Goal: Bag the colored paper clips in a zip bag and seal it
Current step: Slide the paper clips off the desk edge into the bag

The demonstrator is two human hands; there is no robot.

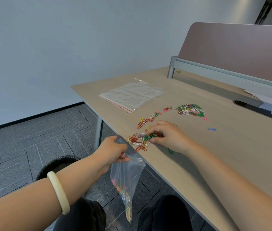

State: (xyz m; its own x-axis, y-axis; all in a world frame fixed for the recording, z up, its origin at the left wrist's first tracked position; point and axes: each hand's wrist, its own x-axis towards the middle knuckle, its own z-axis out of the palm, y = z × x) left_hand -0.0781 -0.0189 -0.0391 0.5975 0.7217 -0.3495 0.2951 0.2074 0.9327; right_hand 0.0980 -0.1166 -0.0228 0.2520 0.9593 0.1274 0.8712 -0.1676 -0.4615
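Note:
My left hand (113, 151) grips the mouth of a clear zip bag (128, 174) just below the table's near edge. The bag hangs down and holds several colored clips (123, 195) at its bottom. My right hand (167, 135) rests on the table (215, 147), fingers curled over a bunch of colored paper clips (150, 136) beside the edge. A loose spread of clips (136, 142) lies between that hand and the bag mouth. Another heap of clips (191, 110) sits farther back on the table, and a small red and yellow group (144, 121) lies between.
A stack of spare zip bags (132, 95) lies at the table's far left. A single blue clip (212, 129) lies to the right. A desk divider (231, 52) stands along the back, with papers (271, 104) at the far right. A dark bin (57, 165) sits on the floor.

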